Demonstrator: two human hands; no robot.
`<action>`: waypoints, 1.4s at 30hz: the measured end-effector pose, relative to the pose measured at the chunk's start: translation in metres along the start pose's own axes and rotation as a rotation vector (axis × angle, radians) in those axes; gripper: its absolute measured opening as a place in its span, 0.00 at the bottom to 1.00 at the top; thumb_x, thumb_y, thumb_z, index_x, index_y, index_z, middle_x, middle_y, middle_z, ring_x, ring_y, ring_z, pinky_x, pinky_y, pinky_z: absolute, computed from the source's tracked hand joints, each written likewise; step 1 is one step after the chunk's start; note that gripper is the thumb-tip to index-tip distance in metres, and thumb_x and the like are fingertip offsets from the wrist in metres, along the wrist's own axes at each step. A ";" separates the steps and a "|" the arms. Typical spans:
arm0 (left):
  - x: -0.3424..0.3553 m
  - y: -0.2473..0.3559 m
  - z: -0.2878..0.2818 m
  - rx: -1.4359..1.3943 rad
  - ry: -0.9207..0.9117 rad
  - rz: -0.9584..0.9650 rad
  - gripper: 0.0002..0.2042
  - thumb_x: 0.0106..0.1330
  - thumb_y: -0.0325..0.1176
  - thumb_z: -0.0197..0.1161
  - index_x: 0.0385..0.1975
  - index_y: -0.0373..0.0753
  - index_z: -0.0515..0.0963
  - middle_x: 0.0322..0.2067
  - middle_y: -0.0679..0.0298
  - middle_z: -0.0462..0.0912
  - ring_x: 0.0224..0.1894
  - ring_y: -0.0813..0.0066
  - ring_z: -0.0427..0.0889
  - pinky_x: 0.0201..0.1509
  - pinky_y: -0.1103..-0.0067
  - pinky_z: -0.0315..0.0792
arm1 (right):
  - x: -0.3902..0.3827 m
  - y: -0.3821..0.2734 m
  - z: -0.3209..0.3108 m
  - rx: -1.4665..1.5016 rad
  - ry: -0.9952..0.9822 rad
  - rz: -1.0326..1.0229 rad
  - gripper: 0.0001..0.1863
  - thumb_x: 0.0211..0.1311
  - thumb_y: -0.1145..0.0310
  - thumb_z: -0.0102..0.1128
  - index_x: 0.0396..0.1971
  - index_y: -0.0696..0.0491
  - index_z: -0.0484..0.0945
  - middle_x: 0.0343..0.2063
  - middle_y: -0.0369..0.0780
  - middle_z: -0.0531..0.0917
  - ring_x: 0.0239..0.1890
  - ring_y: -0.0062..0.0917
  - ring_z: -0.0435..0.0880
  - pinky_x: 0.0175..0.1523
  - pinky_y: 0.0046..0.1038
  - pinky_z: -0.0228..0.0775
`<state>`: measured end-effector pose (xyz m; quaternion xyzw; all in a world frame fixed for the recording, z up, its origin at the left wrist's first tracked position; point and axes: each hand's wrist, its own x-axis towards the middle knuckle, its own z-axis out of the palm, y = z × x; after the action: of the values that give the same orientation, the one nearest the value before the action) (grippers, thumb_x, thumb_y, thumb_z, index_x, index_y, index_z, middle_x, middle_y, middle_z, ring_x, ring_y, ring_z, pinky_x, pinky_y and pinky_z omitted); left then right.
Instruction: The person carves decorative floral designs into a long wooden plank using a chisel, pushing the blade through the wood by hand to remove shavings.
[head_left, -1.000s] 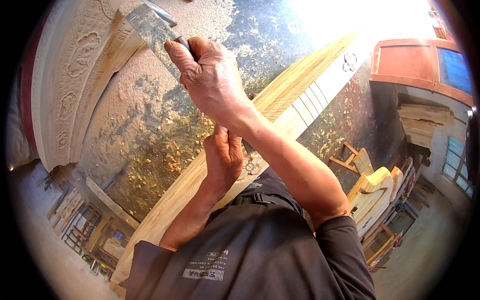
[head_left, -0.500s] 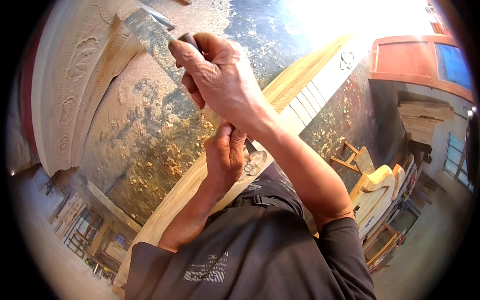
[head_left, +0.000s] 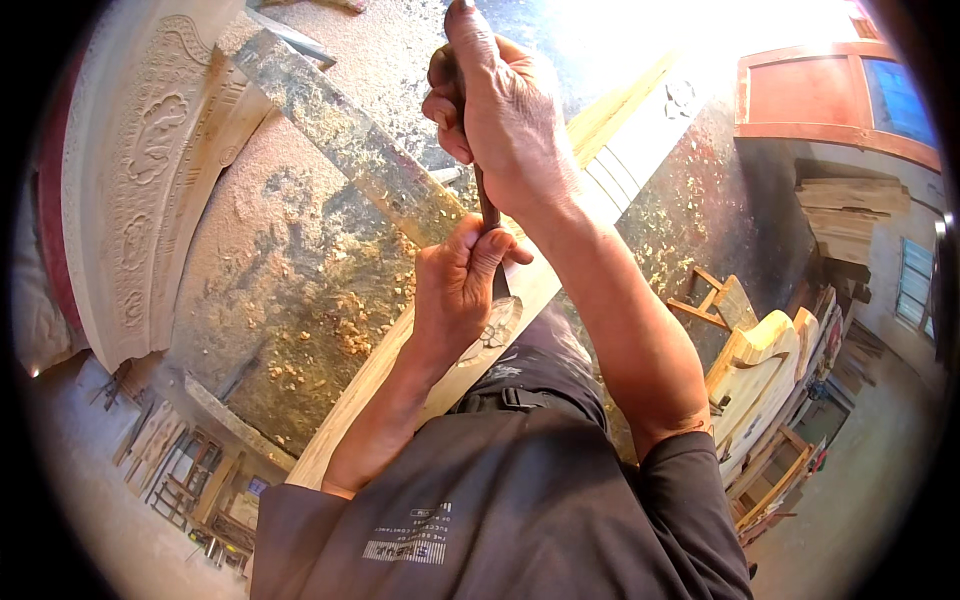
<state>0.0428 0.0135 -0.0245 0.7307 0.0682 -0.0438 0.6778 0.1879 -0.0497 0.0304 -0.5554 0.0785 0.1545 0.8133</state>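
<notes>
A dark carving chisel [head_left: 488, 205] stands steeply over a long pale wooden beam [head_left: 545, 275], its blade end at the upper edge of a carved oval with a flower [head_left: 494, 332]. My right hand [head_left: 515, 135] is closed round the chisel's upper end, thumb stretched along the top. Lower down, close above the wood, my left hand [head_left: 452, 290] pinches the shaft between thumb and fingers. The exact cutting edge is hard to make out against the oval. Farther along the beam are crosswise lines and a second carved flower [head_left: 681, 98].
A shavings-covered board [head_left: 340, 150] meets the beam from the upper left. Large carved panels [head_left: 150, 200] stand at the left. Wood shavings [head_left: 320, 330] litter the dark floor. Right of me are a small wooden stand [head_left: 712, 300] and shaped boards [head_left: 750, 375].
My right hand has moved up and to the right, turning the chisel more upright. My left hand stays low on the shaft and has shifted slightly upward.
</notes>
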 end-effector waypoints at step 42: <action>0.014 0.000 -0.006 0.188 -0.026 0.024 0.10 0.81 0.32 0.55 0.44 0.30 0.76 0.27 0.43 0.83 0.30 0.41 0.86 0.33 0.62 0.75 | 0.005 0.038 0.006 -0.270 0.036 -0.083 0.28 0.79 0.41 0.57 0.25 0.49 0.75 0.14 0.33 0.75 0.12 0.13 0.69 0.17 0.21 0.61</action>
<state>0.0559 0.0204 -0.0264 0.7912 0.0462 -0.0510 0.6077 0.1796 -0.0309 -0.0019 -0.6651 0.0485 0.1198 0.7355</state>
